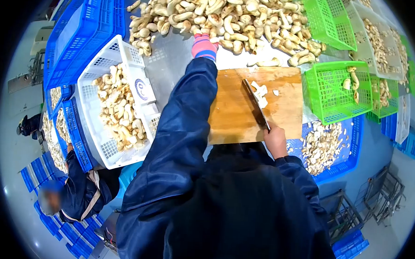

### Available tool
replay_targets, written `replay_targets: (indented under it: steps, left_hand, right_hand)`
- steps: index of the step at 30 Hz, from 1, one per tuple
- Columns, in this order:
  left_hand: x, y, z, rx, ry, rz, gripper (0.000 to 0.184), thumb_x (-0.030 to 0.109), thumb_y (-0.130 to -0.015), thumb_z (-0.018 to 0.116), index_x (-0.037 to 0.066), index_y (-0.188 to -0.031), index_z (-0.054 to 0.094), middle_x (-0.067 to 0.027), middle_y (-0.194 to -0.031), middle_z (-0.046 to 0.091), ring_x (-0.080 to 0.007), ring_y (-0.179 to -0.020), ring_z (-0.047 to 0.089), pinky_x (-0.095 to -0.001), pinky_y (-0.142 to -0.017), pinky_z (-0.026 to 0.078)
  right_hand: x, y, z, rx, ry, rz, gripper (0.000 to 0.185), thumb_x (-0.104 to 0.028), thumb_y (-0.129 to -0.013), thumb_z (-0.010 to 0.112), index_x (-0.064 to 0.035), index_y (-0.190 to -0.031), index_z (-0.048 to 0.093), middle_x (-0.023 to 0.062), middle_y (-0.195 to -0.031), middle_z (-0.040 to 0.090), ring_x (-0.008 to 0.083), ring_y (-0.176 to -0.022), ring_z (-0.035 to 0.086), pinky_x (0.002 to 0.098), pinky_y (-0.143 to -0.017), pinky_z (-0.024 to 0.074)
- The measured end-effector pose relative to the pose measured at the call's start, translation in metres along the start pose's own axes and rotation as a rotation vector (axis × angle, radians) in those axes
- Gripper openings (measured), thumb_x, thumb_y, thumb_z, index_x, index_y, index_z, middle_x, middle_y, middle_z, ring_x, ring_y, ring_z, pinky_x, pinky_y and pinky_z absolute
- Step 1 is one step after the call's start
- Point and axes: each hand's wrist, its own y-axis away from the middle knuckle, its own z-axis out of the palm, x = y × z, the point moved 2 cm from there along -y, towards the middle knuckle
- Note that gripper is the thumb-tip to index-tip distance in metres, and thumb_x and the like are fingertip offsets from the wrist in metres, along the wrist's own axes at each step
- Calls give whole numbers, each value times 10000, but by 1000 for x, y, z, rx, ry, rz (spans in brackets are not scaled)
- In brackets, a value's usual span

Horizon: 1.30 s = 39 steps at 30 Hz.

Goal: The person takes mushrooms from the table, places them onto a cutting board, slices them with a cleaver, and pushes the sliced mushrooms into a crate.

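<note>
Pink-gloved, my left grip (204,48) meets the mushroom heap (230,25) on the bench (171,54), its closure unclear; my right grip (275,141) wraps the knife (256,104) over the wooden board (234,103), seemingly centred for easy reach

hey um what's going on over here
Someone's bare right hand holds a knife over a wooden cutting board, beside a few pale cut pieces. Their gloved left hand is at the near edge of a mushroom pile; whether it grips one isn't clear.
</note>
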Motion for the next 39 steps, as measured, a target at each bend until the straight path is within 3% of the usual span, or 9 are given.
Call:
replay_targets:
  steps: [2, 4, 10, 15, 19, 25, 36, 37, 39]
  left_hand:
    - [-5, 2, -10, 43, 64, 108, 454, 309, -695, 672, 83, -1082, 594, -201, -1111, 554, -329, -1025, 537, -378, -875, 438]
    - [-16, 11, -25, -247, 151, 15, 416, 289, -709, 654, 52, -1048, 602, -190, -917, 618, -298, -883, 605, -361, -773, 479]
    - [-40, 154, -44, -799, 1554, -525, 166, 160, -818, 553, 14, -894, 561, -83, -668, 575, -231, -635, 604, -286, -517, 457]
    - [-31, 255, -28, -759, 1623, -761, 189, 128, -834, 541, -16, -956, 553, -155, -776, 611, -215, -605, 587, -256, -470, 418]
    - [-16, 287, -11, -395, 1569, -935, 231, 38, -763, 633, -19, -962, 530, -122, -771, 606, -188, -608, 597, -281, -487, 480]
    - [-1, 276, -21, -575, 1097, -763, 220, 80, -794, 611, -4, -976, 520, -110, -778, 623, -186, -565, 606, -270, -467, 494]
    - [-20, 271, 9, -643, 1112, -724, 292, 178, -766, 649, -52, -908, 538, -152, -786, 631, -172, -582, 620, -248, -498, 495]
    - [-27, 270, 16, -685, 838, -542, 301, 243, -789, 589, -20, -932, 568, -159, -875, 642, -192, -684, 640, -279, -594, 508]
    - [-35, 266, 24, -519, 104, 306, 297, 262, -791, 553, 27, -970, 590, -141, -960, 636, -219, -787, 633, -312, -672, 501]
  right_hand:
    - [9, 1, 5, 29, 1, -42, 222, -118, -742, 542, -36, -931, 625, 250, -729, 588, 412, -702, 580, 463, -681, 477]
    - [3, 0, 2, 21, -12, -31, 221, -114, -742, 538, -32, -928, 624, 249, -723, 590, 413, -697, 581, 461, -681, 480]
    - [8, -2, 4, 3, -2, -21, 244, -124, -745, 527, -37, -948, 630, 252, -756, 596, 407, -721, 587, 463, -704, 479]
    - [-17, 3, -6, -162, 6, -20, 257, -158, -737, 505, -10, -910, 625, 255, -797, 594, 411, -788, 573, 462, -762, 449]
    - [-22, 6, 15, -242, -42, -128, 218, -159, -739, 510, 10, -820, 621, 259, -756, 590, 409, -758, 576, 465, -734, 456]
    - [-32, 11, 14, -251, 119, -120, 234, -172, -741, 532, 45, -784, 606, 255, -753, 595, 403, -745, 583, 462, -707, 466]
    - [-39, 22, -7, -232, 40, -172, 180, -136, -742, 512, 8, -810, 595, 242, -733, 592, 397, -746, 583, 471, -695, 458]
    - [-43, 31, -10, -194, 92, -222, 167, -129, -749, 510, -6, -833, 584, 232, -706, 592, 392, -716, 590, 483, -657, 462]
    - [-44, 50, -11, -200, 65, -146, 178, -120, -760, 517, -1, -884, 562, 243, -707, 580, 408, -711, 573, 480, -654, 452]
